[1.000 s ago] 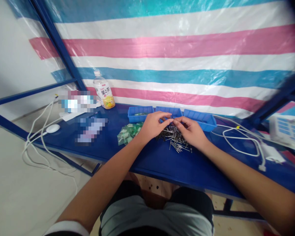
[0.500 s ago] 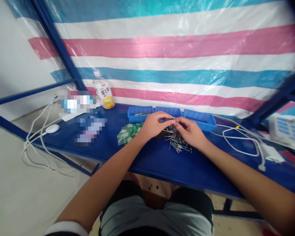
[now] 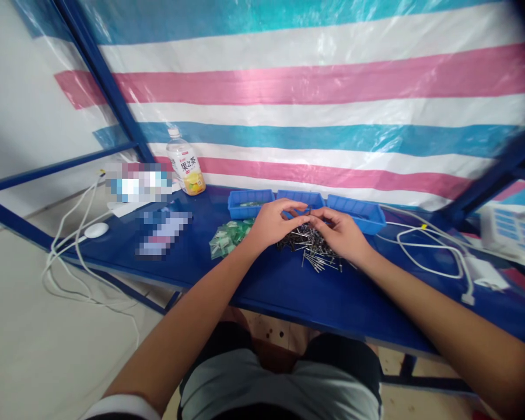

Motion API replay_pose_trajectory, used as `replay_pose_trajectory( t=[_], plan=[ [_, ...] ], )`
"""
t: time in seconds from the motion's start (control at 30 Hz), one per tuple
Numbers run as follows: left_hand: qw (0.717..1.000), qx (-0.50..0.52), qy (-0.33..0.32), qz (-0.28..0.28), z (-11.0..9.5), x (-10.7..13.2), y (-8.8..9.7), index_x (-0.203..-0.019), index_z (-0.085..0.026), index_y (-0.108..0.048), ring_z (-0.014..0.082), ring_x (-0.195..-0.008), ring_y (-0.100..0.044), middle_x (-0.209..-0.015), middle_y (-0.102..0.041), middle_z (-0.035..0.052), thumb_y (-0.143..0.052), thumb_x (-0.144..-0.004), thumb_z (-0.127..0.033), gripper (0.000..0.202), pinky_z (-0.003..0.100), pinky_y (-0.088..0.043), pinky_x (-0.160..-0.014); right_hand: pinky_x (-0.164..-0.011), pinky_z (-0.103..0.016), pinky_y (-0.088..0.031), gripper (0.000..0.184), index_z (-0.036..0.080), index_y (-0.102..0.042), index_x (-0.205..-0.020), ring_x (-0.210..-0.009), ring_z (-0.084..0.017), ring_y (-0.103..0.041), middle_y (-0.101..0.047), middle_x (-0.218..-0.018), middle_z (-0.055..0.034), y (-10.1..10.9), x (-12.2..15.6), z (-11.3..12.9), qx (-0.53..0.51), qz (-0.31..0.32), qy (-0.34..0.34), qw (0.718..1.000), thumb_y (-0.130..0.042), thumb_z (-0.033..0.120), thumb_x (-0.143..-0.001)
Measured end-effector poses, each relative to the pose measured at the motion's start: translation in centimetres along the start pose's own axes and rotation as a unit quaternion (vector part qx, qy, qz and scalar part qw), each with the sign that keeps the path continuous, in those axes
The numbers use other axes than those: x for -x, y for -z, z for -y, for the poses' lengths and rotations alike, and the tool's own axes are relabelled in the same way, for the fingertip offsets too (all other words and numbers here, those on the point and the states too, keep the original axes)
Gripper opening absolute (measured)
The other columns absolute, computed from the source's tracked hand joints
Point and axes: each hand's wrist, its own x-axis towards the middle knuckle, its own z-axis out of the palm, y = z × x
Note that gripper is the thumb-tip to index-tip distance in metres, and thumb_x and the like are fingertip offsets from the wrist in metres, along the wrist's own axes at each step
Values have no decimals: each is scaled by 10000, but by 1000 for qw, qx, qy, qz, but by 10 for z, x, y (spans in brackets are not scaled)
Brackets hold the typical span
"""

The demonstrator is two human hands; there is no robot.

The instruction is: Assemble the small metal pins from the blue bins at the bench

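Fingertip to fingertip, my left hand (image 3: pixel 276 223) and my right hand (image 3: pixel 338 230) meet above a heap of thin metal pins that look like rivets (image 3: pixel 317 251). Both hands are pinched closed; whatever sits between the fingertips is too small to make out. Just left of my left hand lies a pile of small green plastic packets (image 3: pixel 228 238), partly covered by my wrist. Behind the hands stand a left blue bin (image 3: pixel 240 210) with small pieces inside, a middle blue bin (image 3: pixel 300 198) partly hidden by my fingers, and a right blue bin (image 3: pixel 370 220).
A drink bottle (image 3: pixel 187 166) stands at the back left of the blue table (image 3: pixel 284 289). White cables (image 3: pixel 446 274) with a white adapter (image 3: pixel 485 273) lie at the right. A round white object (image 3: pixel 96 230) rests near the left edge. Striped sheeting (image 3: pixel 315 81) hangs behind.
The view has shifted very slightly. Both hands stay together over the pins, with only small finger movement.
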Motion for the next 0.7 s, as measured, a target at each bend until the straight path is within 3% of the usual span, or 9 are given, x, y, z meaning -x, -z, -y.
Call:
replay_pose_trajectory(
  t=[0.07, 0.17, 0.3, 0.43, 0.7],
  plan=[
    [998, -62, -6, 2, 4, 1, 0, -1145, -203, -795, 192, -966, -759, -1157, -800, 81, -755, -960, -297, 212, 338, -615, -853, -785, -366, -545, 355, 222, -781, -1001, -821, -220, -682, -767, -897, -46, 0, -2, -2, -22, -7, -33, 999, -686, 564, -978],
    [981, -184, -47, 47, 11, 4, 0, -1134, -190, -797, 252, -1105, -734, -1161, -795, 100, -693, -1003, -340, 225, 433, -579, -1025, -637, -313, -511, 407, 215, -783, -997, -687, -175, -623, -756, -853, -42, 1, -6, -6, -60, -19, -83, 995, -705, 612, -949],
    [964, -235, -56, 112, 16, 10, -3, -1390, -193, -701, 316, -1357, -636, -1405, -721, 131, -673, -1002, -522, 509, 489, -484, -1181, -457, -247, -379, 440, 216, -787, -987, -565, -126, -538, -736, -806, -40, 2, -14, -13, -136, -39, -159, 977, -779, 642, -877],
    [954, -247, -47, 162, 14, 11, -3, -1422, -209, -680, 332, -1314, -662, -1402, -726, 127, -672, -966, -633, 623, 472, -502, -1140, -382, -230, -298, 510, 193, -785, -904, -480, -99, -504, -735, -775, -61, 3, -19, -14, -145, -60, -223, 962, -789, 700, -844],
    [952, -251, -51, 168, 15, 7, -1, -1276, -191, -755, 292, -1157, -707, -1223, -783, 107, -680, -1003, -470, 397, 431, -536, -1041, -442, -263, -388, 549, 188, -768, -862, -473, -103, -548, -743, -785, -58, 5, -7, -4, -97, -18, -163, 982, -716, 733, -900]
  ],
)
